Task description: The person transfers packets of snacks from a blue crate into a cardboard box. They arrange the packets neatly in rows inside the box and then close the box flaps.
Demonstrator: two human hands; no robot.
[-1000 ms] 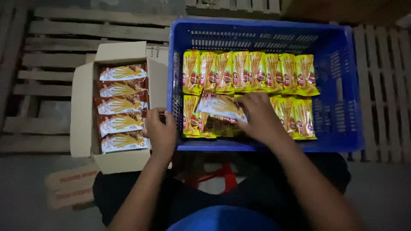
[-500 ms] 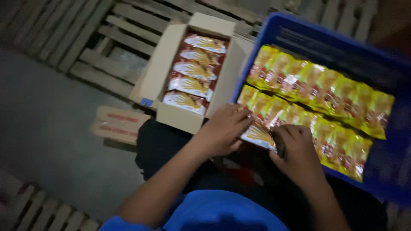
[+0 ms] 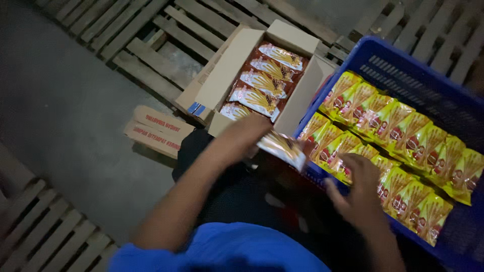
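Note:
My left hand [image 3: 245,135] grips a flat snack packet [image 3: 283,148] and holds it in the air between the open cardboard box [image 3: 229,70] and the blue plastic crate [image 3: 403,65]. The box holds a row of similar orange and white packets [image 3: 262,83]. My right hand [image 3: 357,189] hovers with fingers apart over the crate's near edge, above the yellow snack packets [image 3: 403,138] standing in two rows inside. Its palm holds nothing.
Wooden pallets [image 3: 151,45] lie under the box and the crate. A folded flat carton [image 3: 157,131] rests on the grey floor by my knee. Another pallet [image 3: 40,221] is at the lower left.
My left hand has lifted a packet out of the crate and carried it left toward the box. My right hand has let go and opened. The view has swung left.

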